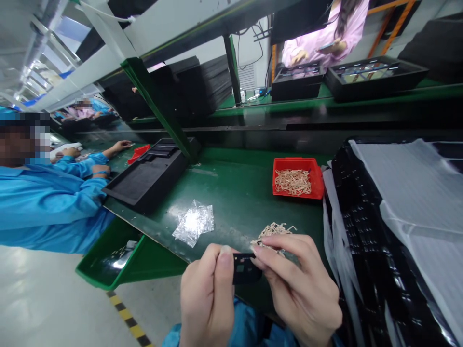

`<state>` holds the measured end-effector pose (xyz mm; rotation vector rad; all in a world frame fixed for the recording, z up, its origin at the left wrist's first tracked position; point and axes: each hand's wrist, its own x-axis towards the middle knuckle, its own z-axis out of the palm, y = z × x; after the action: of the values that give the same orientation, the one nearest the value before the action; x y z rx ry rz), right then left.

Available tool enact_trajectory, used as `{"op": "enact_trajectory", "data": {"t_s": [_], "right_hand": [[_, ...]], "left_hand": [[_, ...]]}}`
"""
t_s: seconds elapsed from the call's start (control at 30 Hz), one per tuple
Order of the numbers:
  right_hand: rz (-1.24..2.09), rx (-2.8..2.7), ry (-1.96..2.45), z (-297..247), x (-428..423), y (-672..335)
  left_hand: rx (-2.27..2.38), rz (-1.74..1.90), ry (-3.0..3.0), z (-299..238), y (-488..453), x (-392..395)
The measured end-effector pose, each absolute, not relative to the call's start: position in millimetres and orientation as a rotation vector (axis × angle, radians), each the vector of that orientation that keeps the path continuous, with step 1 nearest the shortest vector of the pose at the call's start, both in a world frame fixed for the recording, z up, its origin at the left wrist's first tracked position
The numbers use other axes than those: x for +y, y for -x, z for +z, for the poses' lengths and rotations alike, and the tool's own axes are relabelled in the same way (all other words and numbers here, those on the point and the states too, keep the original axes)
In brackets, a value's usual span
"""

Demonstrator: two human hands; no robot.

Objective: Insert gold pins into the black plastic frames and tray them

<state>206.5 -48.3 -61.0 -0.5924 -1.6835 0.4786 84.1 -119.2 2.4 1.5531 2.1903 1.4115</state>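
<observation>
- Left hand (207,296): closed, thumb and fingers pinching the left end of a small black part (245,268).
- Right hand (302,289): thumb and forefinger pinch the right end of the same part, other fingers curled loosely below.
- The part is held in the air, nearer the camera than the red bin (293,163) and a bit to its left, about at the near edge of the tabletop (238,193).
- The red bin has a layer of small tan pieces inside. Its right wall sits just beside the stack of black trays (361,231), and I can't tell if they touch.
- A loose pile of tan pieces (274,230) lies between the red bin and the hands, just beyond the right fingertips.
- A clear plastic bag (194,222) lies flat, left of the red bin and nearer the camera, close to the tabletop edge.
- A long black tray (144,180) is well left of the red bin, with its near corner at the tabletop edge.
- A green bin (90,277) hangs below that edge, far left of the red bin.
- Open room: the bare green surface left of the red bin, between it and the black tray.
- The stack of black trays walls off the whole right side, with a white sheet (408,188) draped over the top.
- A co-worker in blue (47,207) is at the far left. A person in pink (325,33) is beyond the red bin, across the line.
</observation>
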Motion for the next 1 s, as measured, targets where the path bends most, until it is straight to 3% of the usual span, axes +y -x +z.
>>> {"op": "enact_trajectory", "data": {"t_s": [0.37, 0.57, 0.7, 0.87, 1.0], "right_hand": [[0.961, -1.508, 0.681, -61, -49, -193], [0.818, -1.325, 0.723, -63, -53, -185], [0.688, -1.313, 0.604, -58, -53, -188], [0.597, -1.260, 0.486, -53, -54, -191], [0.565, -1.185, 0.402, -53, -55, -189]], "left_hand": [[1.737, 1.223, -2.334, -1, -55, -115], [1.671, 1.190, -2.306, -5, -53, -117], [1.804, 1.351, -2.220, 0, -57, -122], [1.439, 1.484, -2.398, 14, -62, -114], [1.563, 1.555, -2.263, 17, -74, -111]]}}
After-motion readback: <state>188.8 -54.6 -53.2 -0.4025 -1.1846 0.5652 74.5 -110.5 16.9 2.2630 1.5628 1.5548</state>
